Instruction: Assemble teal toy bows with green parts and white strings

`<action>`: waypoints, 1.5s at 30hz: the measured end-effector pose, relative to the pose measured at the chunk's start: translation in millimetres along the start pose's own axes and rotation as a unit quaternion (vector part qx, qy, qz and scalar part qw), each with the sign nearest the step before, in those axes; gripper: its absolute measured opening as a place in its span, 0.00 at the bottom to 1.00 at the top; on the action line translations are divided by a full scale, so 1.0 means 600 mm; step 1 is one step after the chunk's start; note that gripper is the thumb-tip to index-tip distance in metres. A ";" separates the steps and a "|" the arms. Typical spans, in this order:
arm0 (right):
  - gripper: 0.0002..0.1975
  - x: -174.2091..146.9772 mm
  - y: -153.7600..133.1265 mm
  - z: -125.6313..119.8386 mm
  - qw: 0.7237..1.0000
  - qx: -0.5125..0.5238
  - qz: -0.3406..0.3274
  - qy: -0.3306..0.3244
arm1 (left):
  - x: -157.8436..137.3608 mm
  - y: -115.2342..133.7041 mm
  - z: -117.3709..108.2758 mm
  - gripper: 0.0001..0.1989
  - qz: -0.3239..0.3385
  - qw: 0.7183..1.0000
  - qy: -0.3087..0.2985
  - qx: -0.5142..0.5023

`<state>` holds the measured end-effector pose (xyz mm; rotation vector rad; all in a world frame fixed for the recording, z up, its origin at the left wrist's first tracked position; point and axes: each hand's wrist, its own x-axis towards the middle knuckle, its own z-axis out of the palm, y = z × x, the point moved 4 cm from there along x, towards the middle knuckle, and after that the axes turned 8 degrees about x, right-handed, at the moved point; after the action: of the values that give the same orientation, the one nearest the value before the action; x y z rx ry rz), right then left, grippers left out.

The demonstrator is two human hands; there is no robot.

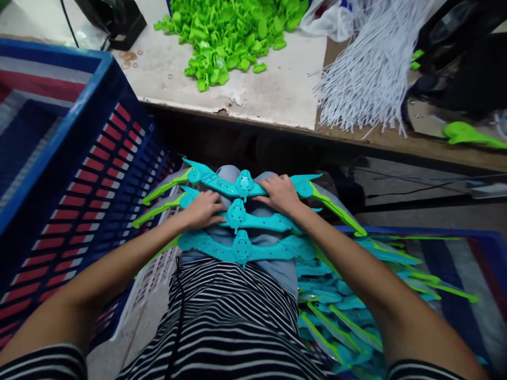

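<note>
Three turquoise plastic bow-shaped pieces with lime-green curved tips lie in a row across my lap: a far bow [244, 183], a middle bow [237, 214] and a near bow [242, 248]. My left hand [204, 210] is closed over the left arm of the middle bow, thumb toward its hub. Curled round the right arm of the far bow is my right hand [279, 194]. Neither hand touches the near bow, which rests against the striped shirt [222, 306]. The undersides of the fingers are hidden.
A blue crate [114, 79] stands at my left. At my right, another lined crate [471, 232] holds many similar bows [344, 311]. On the bench [277, 95] are a heap of small green parts [233, 31], a bundle of white strings [368, 79] and a larger green piece [467, 133].
</note>
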<state>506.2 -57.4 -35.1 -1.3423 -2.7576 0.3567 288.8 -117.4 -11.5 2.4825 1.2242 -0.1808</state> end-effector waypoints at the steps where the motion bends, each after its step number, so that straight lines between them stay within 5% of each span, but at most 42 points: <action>1: 0.25 -0.005 0.000 0.002 1.000 0.001 -0.004 -0.007 | 0.000 0.010 0.007 0.16 0.004 1.000 -0.001 -0.001; 10: 0.26 -0.009 0.002 -0.006 0.999 -0.011 0.026 -0.040 | 0.009 0.073 0.043 0.13 -0.025 0.999 0.022 0.008; 15: 0.25 0.018 0.007 -0.068 0.995 0.025 0.019 -0.097 | 0.023 0.065 0.029 0.13 -0.006 0.998 0.003 -0.067; 20: 0.18 0.170 0.061 -0.207 0.985 0.048 0.106 0.125 | 0.087 0.026 -0.025 0.19 -0.067 0.976 0.180 -0.107; 22: 0.18 0.255 0.096 -0.238 0.972 0.044 0.149 0.174 | 0.123 0.022 -0.024 0.25 -0.090 0.981 0.156 -0.075; 27: 0.22 0.406 0.169 -0.240 0.949 0.058 0.238 0.198 | 0.169 0.027 0.003 0.33 -0.125 0.988 0.087 -0.037; 31: 0.30 0.454 0.179 -0.232 0.948 0.056 0.219 0.224 | 0.171 0.032 0.011 0.34 -0.120 0.989 0.065 -0.050; 34: 0.31 0.488 0.168 -0.231 0.961 0.090 0.189 0.182 | 0.172 0.035 0.012 0.35 -0.100 0.990 0.060 -0.079; 37: 0.30 0.510 0.152 -0.226 0.972 0.109 0.167 0.124 | 0.178 0.006 -0.033 0.29 -0.073 0.975 0.169 -0.128; 41: 0.28 0.477 0.133 -0.217 0.984 0.084 0.088 0.130 | 0.196 -0.128 -0.181 0.22 -0.180 0.890 0.410 -0.087; 43: 0.26 0.435 0.133 -0.210 0.988 0.073 0.061 0.119 | 0.229 -0.203 -0.248 0.29 -0.242 0.877 0.414 -0.041; 45: 0.25 0.387 0.141 -0.206 0.991 0.061 0.054 0.107 | 0.278 -0.254 -0.286 0.34 -0.253 0.909 0.331 -0.009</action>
<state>445.8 197.2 53.7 -1.4126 -2.4560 0.3568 263.4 155.6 61.1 2.2105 2.1108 0.5926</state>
